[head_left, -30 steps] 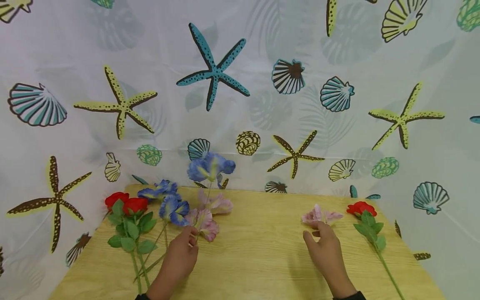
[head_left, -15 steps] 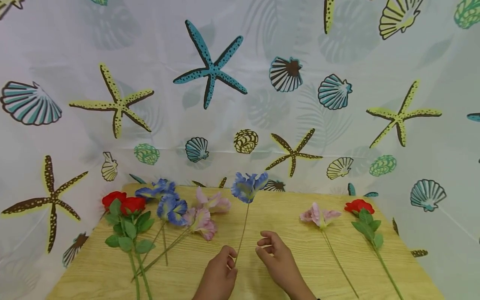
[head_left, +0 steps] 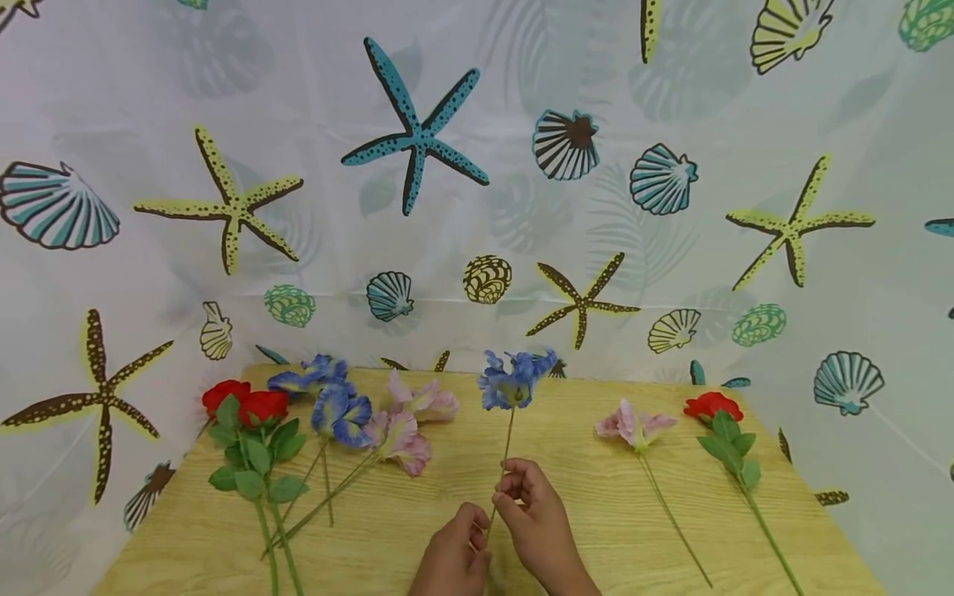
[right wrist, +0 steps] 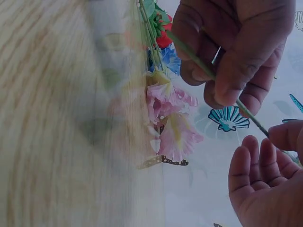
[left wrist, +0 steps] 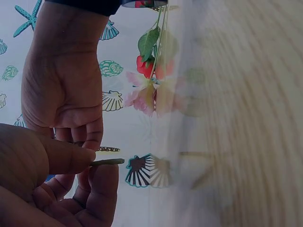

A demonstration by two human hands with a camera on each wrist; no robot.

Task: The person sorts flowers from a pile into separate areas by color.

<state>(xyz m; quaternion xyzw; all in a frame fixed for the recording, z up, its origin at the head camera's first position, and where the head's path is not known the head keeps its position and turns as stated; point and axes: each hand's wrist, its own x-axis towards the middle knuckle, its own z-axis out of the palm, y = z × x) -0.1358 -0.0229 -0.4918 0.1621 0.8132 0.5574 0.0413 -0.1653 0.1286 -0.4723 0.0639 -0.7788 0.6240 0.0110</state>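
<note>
A blue iris [head_left: 514, 381] with ruffled petals stands nearly upright over the middle of the table. Low on its thin stem [right wrist: 191, 54], my left hand [head_left: 455, 553] pinches it between thumb and fingers. The stem's cut end sticks out past the left thumb in the left wrist view. Just above, my right hand [head_left: 538, 520] has thumb and index finger at the same stem, its other fingers loosely bent. A pink flower [head_left: 633, 426] lies on the table to the right of my right hand, its head toward the back.
Red roses [head_left: 264, 407], blue irises [head_left: 341, 415] and pink flowers [head_left: 402, 443] lie at the left, stems crossing. A single red rose [head_left: 714, 406] lies at the far right. A shell-and-starfish curtain [head_left: 462, 207] hangs behind the wooden table [head_left: 589, 472].
My left hand has carried the blue iris from the left flowers to the middle. My right hand has left the pink flower and moved left to the iris stem.
</note>
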